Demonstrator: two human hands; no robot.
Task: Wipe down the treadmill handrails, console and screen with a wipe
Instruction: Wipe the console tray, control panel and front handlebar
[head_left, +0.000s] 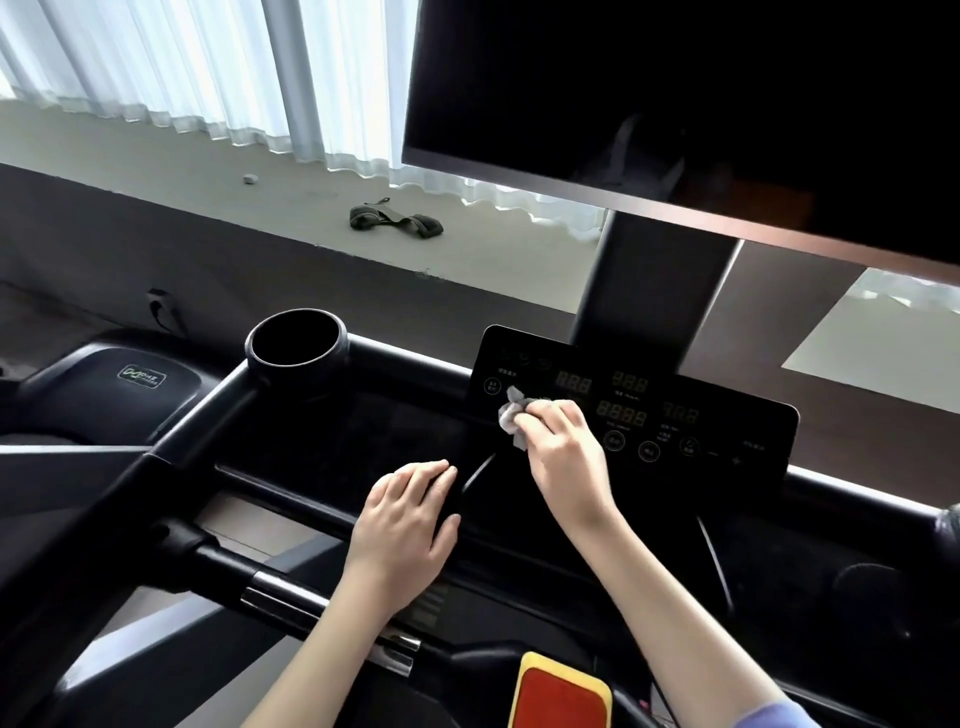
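Note:
My right hand (561, 452) grips a crumpled grey-white wipe (511, 418) and presses it on the left part of the black console panel (701, 410), beside its red digit displays. My left hand (408, 512) rests on the black tray of the treadmill just left of the console, fingers relaxed and lightly bent. Above stands the large dark screen (675, 104) on its post. The black front crossbar (405, 353) runs behind the tray, and a handrail (291, 597) with a chrome sensor band lies at lower left.
A round black cup holder (296, 345) sits at the crossbar's left end. A red and yellow stop tab (561, 693) lies at the bottom edge. Beyond the treadmill a ledge holds a dark strap (395, 218) below white curtains (208, 67).

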